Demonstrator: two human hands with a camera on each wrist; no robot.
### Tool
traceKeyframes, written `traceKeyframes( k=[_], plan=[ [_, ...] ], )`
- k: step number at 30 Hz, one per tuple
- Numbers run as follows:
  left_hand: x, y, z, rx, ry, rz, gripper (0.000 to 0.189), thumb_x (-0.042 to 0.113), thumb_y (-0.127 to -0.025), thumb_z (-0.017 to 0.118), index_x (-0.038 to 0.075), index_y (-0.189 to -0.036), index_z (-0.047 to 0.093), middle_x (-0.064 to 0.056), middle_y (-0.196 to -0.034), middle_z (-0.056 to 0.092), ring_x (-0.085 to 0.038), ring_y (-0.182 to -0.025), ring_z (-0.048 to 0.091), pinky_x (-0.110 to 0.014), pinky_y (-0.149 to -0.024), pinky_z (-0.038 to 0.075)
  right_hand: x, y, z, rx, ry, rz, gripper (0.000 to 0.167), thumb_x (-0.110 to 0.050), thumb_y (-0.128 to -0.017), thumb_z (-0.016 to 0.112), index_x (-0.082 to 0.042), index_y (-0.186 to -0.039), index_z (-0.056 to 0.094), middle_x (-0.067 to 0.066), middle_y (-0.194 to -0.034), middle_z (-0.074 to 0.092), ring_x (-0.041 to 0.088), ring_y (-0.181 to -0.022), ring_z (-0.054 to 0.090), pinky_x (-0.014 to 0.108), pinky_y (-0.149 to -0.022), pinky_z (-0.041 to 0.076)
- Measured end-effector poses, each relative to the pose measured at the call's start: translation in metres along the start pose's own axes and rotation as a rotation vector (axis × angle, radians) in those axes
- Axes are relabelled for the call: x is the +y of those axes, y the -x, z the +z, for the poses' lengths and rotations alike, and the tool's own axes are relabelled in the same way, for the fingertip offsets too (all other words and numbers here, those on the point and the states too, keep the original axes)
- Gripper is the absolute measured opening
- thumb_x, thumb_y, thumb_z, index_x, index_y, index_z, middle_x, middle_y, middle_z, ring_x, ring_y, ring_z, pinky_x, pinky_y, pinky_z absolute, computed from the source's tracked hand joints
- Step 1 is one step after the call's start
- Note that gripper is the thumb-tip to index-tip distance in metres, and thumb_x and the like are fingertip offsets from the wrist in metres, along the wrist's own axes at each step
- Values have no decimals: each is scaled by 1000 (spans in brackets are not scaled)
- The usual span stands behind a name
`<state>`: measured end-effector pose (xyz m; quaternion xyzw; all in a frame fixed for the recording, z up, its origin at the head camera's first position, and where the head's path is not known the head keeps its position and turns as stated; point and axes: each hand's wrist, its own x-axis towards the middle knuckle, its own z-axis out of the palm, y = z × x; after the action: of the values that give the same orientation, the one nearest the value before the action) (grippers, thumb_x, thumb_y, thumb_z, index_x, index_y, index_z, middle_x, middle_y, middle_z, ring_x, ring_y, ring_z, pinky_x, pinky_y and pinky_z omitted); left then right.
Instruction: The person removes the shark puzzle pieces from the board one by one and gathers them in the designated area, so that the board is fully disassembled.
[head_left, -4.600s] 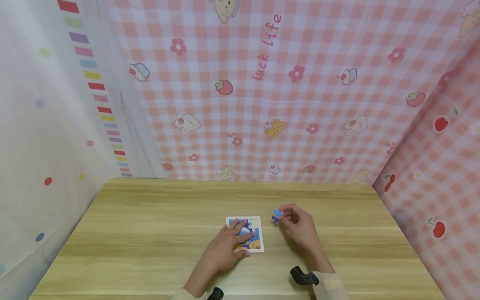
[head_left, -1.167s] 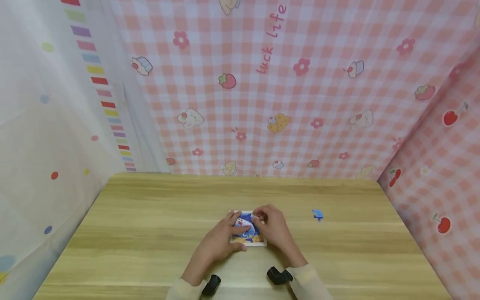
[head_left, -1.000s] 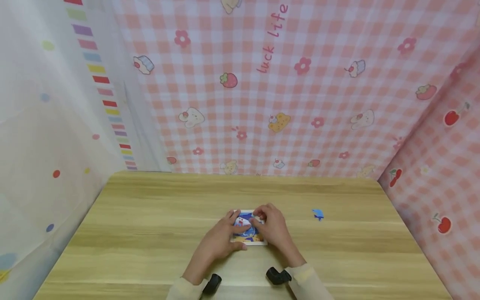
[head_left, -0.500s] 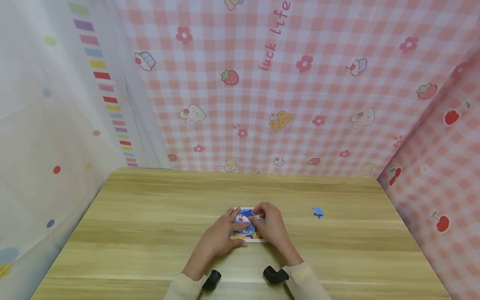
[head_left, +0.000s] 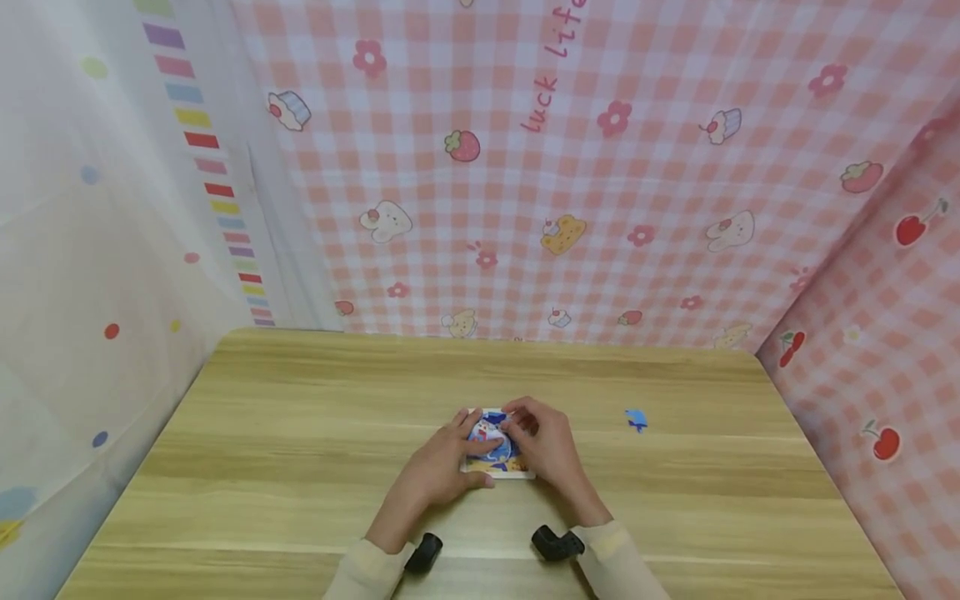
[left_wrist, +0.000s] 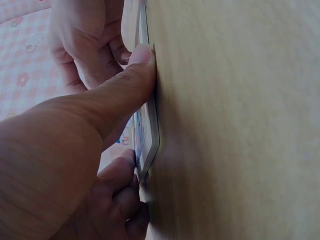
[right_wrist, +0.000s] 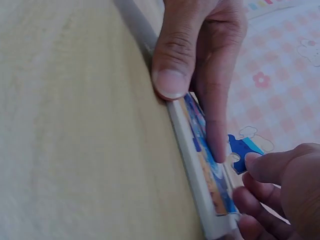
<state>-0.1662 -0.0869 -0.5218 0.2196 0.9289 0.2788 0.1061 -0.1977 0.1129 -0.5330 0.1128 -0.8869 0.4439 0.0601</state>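
A small square jigsaw puzzle in a white tray (head_left: 517, 477) lies on the table, printed in blue, white and orange. My left hand (head_left: 437, 467) rests on its left side, thumb at the front edge and index finger stretched across the picture. My right hand (head_left: 551, 446) is over the puzzle's upper right part. In the right wrist view, it pinches a blue puzzle piece (right_wrist: 244, 152) between thumb and fingers, tilted just above the tray. In the head view my right fingers mostly hide this piece.
Another blue puzzle piece (head_left: 636, 419) lies on the wooden table (head_left: 300, 400) to the right of my right hand. Pink checked cloth (head_left: 510, 192) hangs behind the table, with more cloth at both sides. Each wrist wears a black camera (head_left: 557, 544).
Over several seconds, my right hand has moved left from beside the tray to its upper right part, and the loose piece at right has come into sight. Lately the hands have barely shifted.
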Motion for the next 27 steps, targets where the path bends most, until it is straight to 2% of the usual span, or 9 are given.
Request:
traceKeyframes(
  k=[6, 10, 20, 27],
  plan=[
    [1, 1, -1, 3, 22, -13, 58, 39, -87, 80, 28, -142, 63, -12, -169, 28, -37, -159, 20, -60, -124, 31, -6, 2, -13, -6, -51, 30, 14, -10, -93, 75, -18, -105, 75, -1, -87, 71, 11, -79, 66, 21, -72, 56],
    [2, 2, -1, 1, 15, -17, 58, 39, -88, 79, 28, -142, 63, -12, -169, 28, -37, -159, 20, -60, -123, 32, -4, 3, -21, -3, -47, 34, 14, -11, -95, 74, -19, -106, 74, -1, -88, 70, 11, -79, 65, 20, -71, 56],
    [0, 3, -2, 1, -12, -12, 58, 39, -88, 79, 29, -142, 63, -13, -169, 28, -37, -158, 21, -59, -124, 32, 10, 6, -45, 15, -51, 114, 15, -15, -96, 72, -21, -110, 75, 1, -95, 75, 12, -84, 69, 20, -75, 56],
    [0, 2, 0, 4, 4, -16, 58, 39, -87, 80, 30, -142, 62, -12, -170, 27, -36, -159, 20, -60, -124, 32, 22, 3, -66, 27, -55, 149, 18, -21, -99, 69, -21, -116, 74, 3, -95, 76, 14, -83, 69, 21, -70, 54]
  ],
)
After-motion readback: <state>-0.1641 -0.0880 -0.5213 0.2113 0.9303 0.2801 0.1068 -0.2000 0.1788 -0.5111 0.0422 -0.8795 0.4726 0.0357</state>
